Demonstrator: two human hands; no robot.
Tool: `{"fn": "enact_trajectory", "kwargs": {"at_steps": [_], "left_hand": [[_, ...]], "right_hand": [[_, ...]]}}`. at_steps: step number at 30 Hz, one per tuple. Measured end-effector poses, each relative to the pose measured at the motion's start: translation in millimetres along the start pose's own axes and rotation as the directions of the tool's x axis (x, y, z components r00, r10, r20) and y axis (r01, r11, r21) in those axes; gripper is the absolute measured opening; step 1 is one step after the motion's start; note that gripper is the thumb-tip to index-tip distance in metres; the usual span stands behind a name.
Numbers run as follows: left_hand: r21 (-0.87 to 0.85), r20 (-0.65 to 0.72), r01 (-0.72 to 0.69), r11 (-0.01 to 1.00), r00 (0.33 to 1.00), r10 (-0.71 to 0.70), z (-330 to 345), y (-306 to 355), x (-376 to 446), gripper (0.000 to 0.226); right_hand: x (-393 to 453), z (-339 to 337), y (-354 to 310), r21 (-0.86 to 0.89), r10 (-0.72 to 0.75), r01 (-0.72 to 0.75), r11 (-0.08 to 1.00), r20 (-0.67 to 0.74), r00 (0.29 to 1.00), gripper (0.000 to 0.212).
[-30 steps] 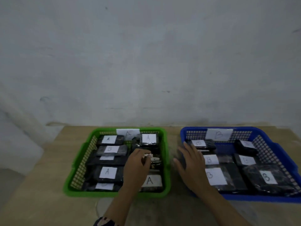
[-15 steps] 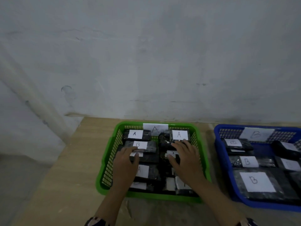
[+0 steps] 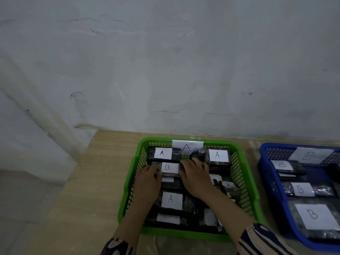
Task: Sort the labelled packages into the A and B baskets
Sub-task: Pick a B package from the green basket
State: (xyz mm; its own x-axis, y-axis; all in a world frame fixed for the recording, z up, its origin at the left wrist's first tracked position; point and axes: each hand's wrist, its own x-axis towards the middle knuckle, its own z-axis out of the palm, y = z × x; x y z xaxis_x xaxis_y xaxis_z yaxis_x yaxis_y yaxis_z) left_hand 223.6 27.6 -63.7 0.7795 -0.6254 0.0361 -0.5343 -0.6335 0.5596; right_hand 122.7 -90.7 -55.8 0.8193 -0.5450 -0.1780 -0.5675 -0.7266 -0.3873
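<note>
Grip, left hand: fingers curled onto the left end of the B-labelled package, holding it.
Grip, right hand: fingers bent over the same package's right end, clamped on it from the other side.
B-labelled package: between the two hands, inside the green A basket, in its far left part.
Nearby packages: an A-labelled package just beyond the hands; another A-labelled package beyond and right of the right hand; a third A-labelled package nearer the person, between the forearms.
Blue B basket: well to the right of the right hand, holding B-labelled packages.
Desk: pale wood, carrying both baskets side by side.
Room: rough, stained grey-white wall just behind the desk.
Arms: both forearms reach forward over the green basket's near rim; patterned sleeves at the bottom edge.
</note>
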Motion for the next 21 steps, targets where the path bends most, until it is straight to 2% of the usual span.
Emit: {"fn": "enact_trajectory", "kwargs": {"at_steps": [3, 5, 8, 9, 11, 13, 18, 21], "left_hand": [[-0.092, 0.006, 0.043, 0.995, 0.999, -0.042, -1.1, 1.6, 1.9, 0.016], [-0.193, 0.009, 0.085, 0.978, 0.996, -0.085, -4.7, 7.2, 1.5, 0.030], [-0.308, -0.010, 0.073, 0.949, 0.997, -0.080, -9.6, 11.9, 0.9, 0.053], [-0.288, -0.008, 0.046, 0.956, 0.999, -0.051, -11.2, 13.0, 0.3, 0.050], [-0.270, 0.004, -0.004, 0.963, 1.000, 0.005, -14.3, 18.2, -2.5, 0.030], [-0.322, 0.012, -0.043, 0.946, 0.999, 0.049, -18.6, 29.3, -8.0, 0.014], [-0.361, 0.012, -0.151, 0.920, 0.986, 0.167, -18.2, 64.4, -26.6, 0.014], [-0.377, 0.019, -0.178, 0.909, 0.980, 0.200, -10.7, 87.0, -37.8, 0.013]], "right_hand": [[2.4, -1.3, 0.4, 0.026, 0.007, -0.007, 1.000, -0.016, 1.000, 0.046], [0.9, -7.3, -1.4, 0.064, -0.017, 0.020, 0.998, -0.045, 0.999, 0.045], [-6.0, -13.9, -1.6, 0.200, -0.015, 0.028, 0.979, -0.068, 0.998, 0.032], [-9.4, -15.4, -0.3, 0.243, -0.006, 0.026, 0.970, -0.083, 0.997, 0.028], [-17.8, -17.9, 5.9, 0.318, 0.015, 0.027, 0.948, -0.129, 0.992, 0.027], [-29.7, -23.6, 12.6, 0.439, 0.079, 0.009, 0.898, -0.181, 0.980, 0.030], [-66.8, -45.5, 28.4, 0.692, 0.279, -0.036, 0.721, -0.242, 0.929, 0.040], [-88.0, -56.8, 43.3, 0.756, 0.355, -0.024, 0.654, -0.279, 0.892, 0.042]]}}
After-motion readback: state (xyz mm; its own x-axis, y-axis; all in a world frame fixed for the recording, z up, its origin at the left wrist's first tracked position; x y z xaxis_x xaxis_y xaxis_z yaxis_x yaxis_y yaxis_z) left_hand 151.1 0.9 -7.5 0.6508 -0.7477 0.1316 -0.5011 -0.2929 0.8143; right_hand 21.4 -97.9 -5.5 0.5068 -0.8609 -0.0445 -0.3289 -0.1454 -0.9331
